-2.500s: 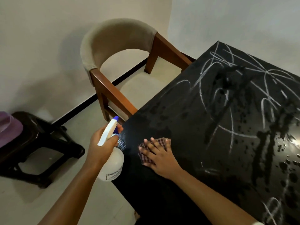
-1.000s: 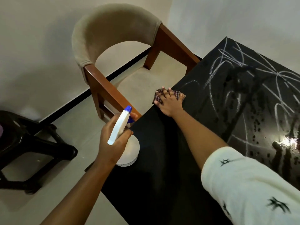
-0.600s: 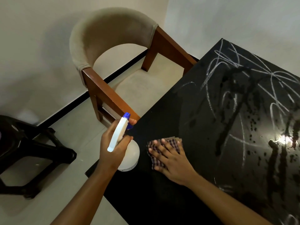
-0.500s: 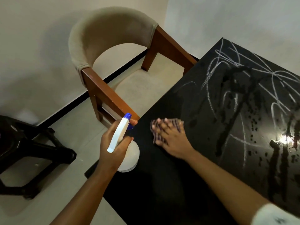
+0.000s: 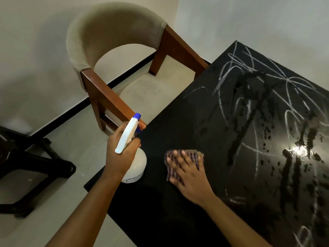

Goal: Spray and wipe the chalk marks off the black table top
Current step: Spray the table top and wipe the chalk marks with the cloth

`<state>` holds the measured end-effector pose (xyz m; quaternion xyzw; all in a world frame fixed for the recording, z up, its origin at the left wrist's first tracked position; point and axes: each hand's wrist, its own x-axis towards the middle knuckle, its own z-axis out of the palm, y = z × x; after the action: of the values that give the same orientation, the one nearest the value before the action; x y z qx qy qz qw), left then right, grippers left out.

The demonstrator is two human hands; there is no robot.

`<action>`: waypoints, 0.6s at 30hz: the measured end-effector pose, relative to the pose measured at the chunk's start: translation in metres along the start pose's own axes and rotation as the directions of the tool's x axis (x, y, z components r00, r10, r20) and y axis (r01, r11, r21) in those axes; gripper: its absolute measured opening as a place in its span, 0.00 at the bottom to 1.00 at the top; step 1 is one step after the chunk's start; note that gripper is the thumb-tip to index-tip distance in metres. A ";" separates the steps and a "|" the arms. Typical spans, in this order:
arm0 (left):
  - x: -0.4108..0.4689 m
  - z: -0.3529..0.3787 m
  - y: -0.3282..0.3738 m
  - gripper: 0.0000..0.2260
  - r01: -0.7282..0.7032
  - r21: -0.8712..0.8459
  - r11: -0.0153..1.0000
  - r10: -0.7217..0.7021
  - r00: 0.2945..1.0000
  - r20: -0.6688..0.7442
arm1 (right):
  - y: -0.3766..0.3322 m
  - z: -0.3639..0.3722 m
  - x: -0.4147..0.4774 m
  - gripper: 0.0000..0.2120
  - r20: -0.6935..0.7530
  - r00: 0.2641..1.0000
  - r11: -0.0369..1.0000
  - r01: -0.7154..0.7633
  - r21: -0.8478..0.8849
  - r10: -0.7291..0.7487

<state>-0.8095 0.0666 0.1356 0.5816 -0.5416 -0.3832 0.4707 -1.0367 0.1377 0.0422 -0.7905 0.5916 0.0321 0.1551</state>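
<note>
Pressing checked fabric cloth flat on the matte black table top, right hand fingers straight; left hand grips a round white plastic spray bottle.

Two slender forearms are showing bare and unsleeved right to the picture's edge, the left one coming in at about 7 o'clock and ending in the ungloved left hand, the right one coming in at about 5 o'clock and ending in the ungloved right hand, its fingers appearing smeared.
</note>
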 end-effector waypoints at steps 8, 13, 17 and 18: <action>0.003 0.006 0.008 0.16 -0.036 0.008 0.999 0.036 0.999 0.019 | 0.032 -0.022 0.066 0.28 -0.067 0.997 0.999 -0.045 -0.026 0.043; 0.005 0.007 0.006 0.14 -0.064 0.018 0.998 0.063 0.998 0.008 | 0.058 -0.047 0.142 0.28 -0.065 0.966 0.969 -0.248 0.022 0.249; 0.003 0.009 0.009 0.16 -0.068 -0.011 0.998 0.068 0.997 0.022 | 0.042 -0.025 0.073 0.28 -0.095 0.975 0.980 -0.199 0.026 0.201; 0.003 0.009 0.009 0.16 -0.063 -0.017 0.998 0.063 0.998 0.019 | 0.036 -0.018 0.044 0.28 -0.084 0.979 0.982 -0.186 0.029 0.187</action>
<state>-0.8202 0.0630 0.1425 0.5565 -0.5612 -0.3782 0.4819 -1.0605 0.0830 0.0415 -0.7305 0.6696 0.0061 0.1339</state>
